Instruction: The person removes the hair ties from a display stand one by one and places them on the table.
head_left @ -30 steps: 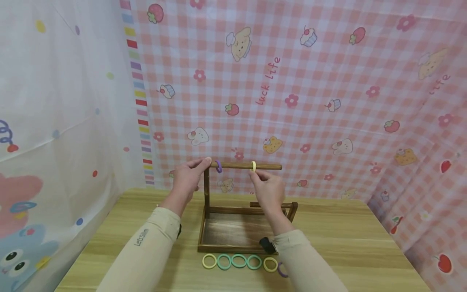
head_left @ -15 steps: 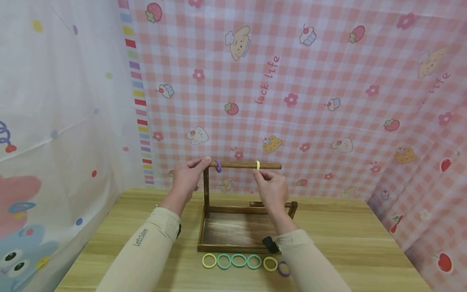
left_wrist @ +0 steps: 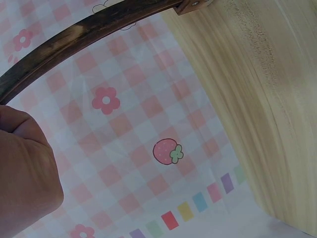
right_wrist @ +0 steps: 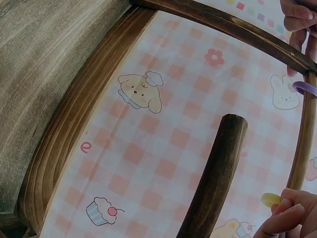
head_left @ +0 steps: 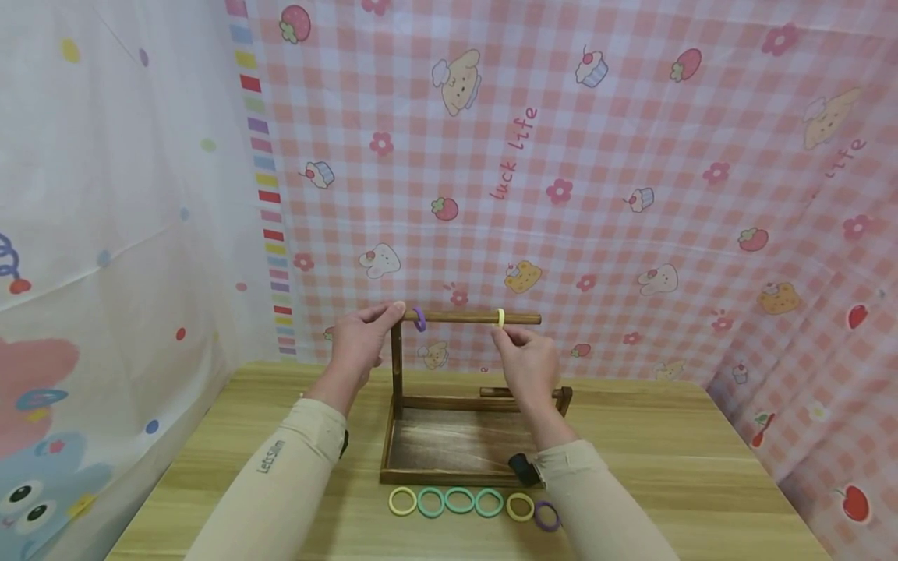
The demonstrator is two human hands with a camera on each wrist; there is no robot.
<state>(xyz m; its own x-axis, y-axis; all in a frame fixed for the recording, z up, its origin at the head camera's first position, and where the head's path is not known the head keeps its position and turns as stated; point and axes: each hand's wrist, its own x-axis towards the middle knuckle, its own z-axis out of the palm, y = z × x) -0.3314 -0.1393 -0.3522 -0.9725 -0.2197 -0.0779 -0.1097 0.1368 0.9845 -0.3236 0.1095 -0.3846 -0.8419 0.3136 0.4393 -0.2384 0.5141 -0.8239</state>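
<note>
A wooden rack stands on the table, with a tall post (head_left: 397, 370) at its left and a horizontal rod (head_left: 456, 317) on top. My left hand (head_left: 359, 343) grips the corner where post and rod meet; in the left wrist view its curled fingers lie at the end of the dark post. Close beside that hand, a purple ring (head_left: 419, 319) hangs on the rod. Between right thumb and index finger, my right hand (head_left: 528, 362) pinches a yellow ring (head_left: 501, 316) that encircles the rod, right of its middle. The right wrist view shows this yellow ring (right_wrist: 270, 200) partly covered by the fingers.
The rack's shallow tray (head_left: 414, 477) sits below the rod, with a shorter, lower rod (head_left: 495, 392) at its right. Several rings lie in a row before it: yellow (head_left: 403, 502), green (head_left: 459, 500) and purple ones. A checked cloth (head_left: 603, 234) hangs behind the table.
My right hand has slid the yellow ring a little rightward along the rod. The purple ring on the table shows more fully beside the right sleeve. My left hand keeps its place.
</note>
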